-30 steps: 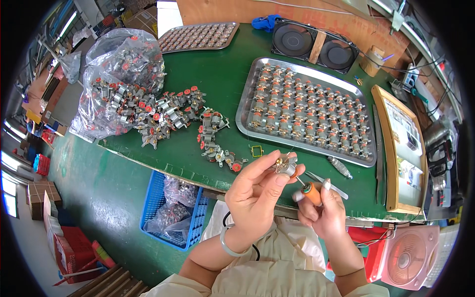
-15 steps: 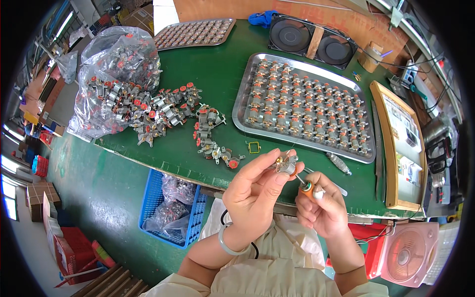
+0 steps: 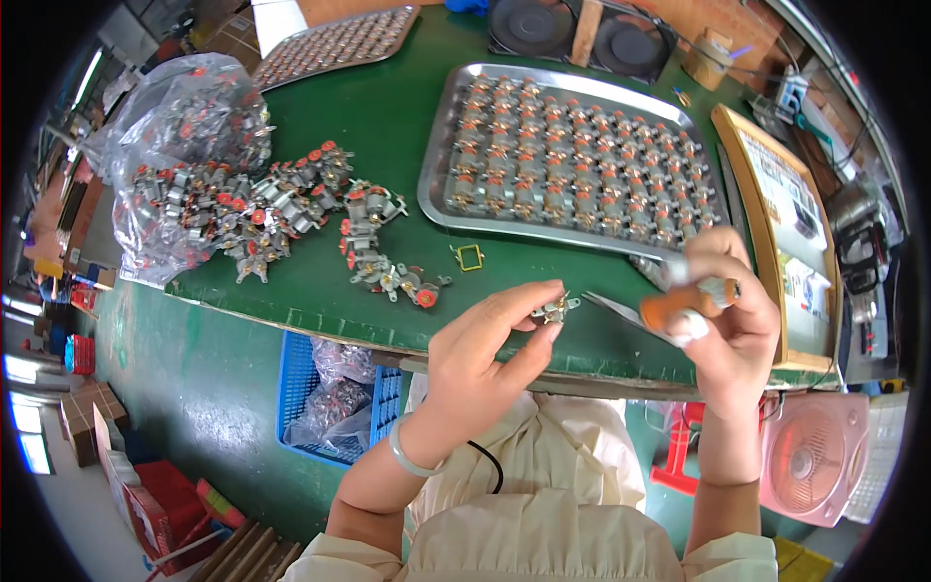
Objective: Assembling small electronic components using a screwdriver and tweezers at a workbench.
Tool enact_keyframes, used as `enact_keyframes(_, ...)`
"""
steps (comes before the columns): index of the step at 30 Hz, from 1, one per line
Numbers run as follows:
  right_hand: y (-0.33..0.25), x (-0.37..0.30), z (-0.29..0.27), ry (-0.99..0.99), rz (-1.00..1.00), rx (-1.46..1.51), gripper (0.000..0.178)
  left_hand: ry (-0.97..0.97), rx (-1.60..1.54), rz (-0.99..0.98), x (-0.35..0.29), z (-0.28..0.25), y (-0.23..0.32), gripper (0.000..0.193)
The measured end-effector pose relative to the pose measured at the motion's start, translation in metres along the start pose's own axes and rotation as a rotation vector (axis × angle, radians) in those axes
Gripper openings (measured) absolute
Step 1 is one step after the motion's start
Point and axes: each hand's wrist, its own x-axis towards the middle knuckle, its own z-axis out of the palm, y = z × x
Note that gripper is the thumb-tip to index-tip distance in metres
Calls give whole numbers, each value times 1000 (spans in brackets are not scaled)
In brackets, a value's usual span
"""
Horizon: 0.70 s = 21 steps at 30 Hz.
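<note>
My left hand [image 3: 490, 349] pinches a small metal component [image 3: 557, 309] with pale tabs between thumb and fingertips, above the bench's front edge. To its right, my right hand [image 3: 732, 335] is closed around an orange-handled screwdriver [image 3: 679, 305], blurred by motion and apart from the component. I cannot make out the screwdriver's shaft. Pointed metal tweezers [image 3: 618, 309] reach from under the right hand toward the component; whether they are held or lie on the bench I cannot tell. A steel tray [image 3: 543, 233] beyond my hands bears rows of similar components with orange-red discs.
Loose components [image 3: 281, 209] spill leftward from a clear plastic bag [image 3: 184, 126]. A small yellow frame [image 3: 469, 257] lies before the tray. Behind are a second tray [image 3: 335, 48] and black fans [image 3: 582, 39]. A wooden-framed board [image 3: 781, 233] stands right; a blue basket [image 3: 291, 407] sits below.
My right hand has moved right and slightly up, taking the screwdriver away from the component. My left hand still holds the component, now turned differently. The whole view has shifted a little.
</note>
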Motion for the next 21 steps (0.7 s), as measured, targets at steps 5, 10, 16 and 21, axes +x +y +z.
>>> enact_keyframes(5, -7, 13, 25, 83, 15, 59, 45, -54, 235, 107, -2, 4, -10, 25)
enact_keyframes(10, 1, 22, 18, -50, -29, -9, 46, -58, 235, 74, -2, 3, -11, 23)
enact_keyframes(16, 3, 22, 23, -116, -12, 11, 41, -64, 226, 52, -3, 2, -8, 21)
enact_keyframes(21, 8, 22, 23, -145, -8, 77, 41, -67, 208, 0, -3, 0, -7, 23)
